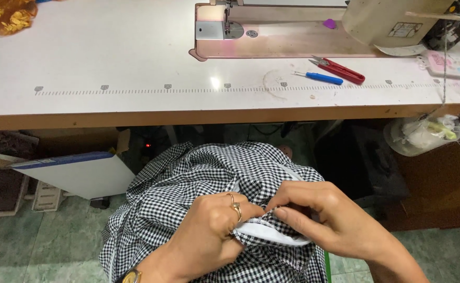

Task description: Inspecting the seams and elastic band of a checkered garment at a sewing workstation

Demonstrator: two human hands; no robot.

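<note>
Checked black-and-white fabric (198, 173) bunched in the person's lap, below the front edge of the worktop (135, 63) and well clear of it. Both hands low in view, working at the near side of the heap.

Left hand (209, 230): fingers curled in, grasping a fold of the checked fabric together with a white edge strip (272, 233) that runs out from under its fingertips. Ring on one finger; watch at the wrist, lower frame edge.

Right hand (324, 215): thumb and forefinger pinched on the same white edge strip, just beside the left hand's fingertips, nearly touching. The strip lies between the two hands, fabric spreading up and left from them.

On the worktop, well apart from the hands: sewing machine (293, 26) at the far right, its flat bed lit pinkish. In front of it a red-handled thread snip (340, 71) and a blue-handled seam ripper (319, 78), lying side by side, close together. Printed ruler scale runs along the worktop. Clear plastic bag (424, 133) with scraps hangs off the right edge. Green tiled floor beneath
</note>
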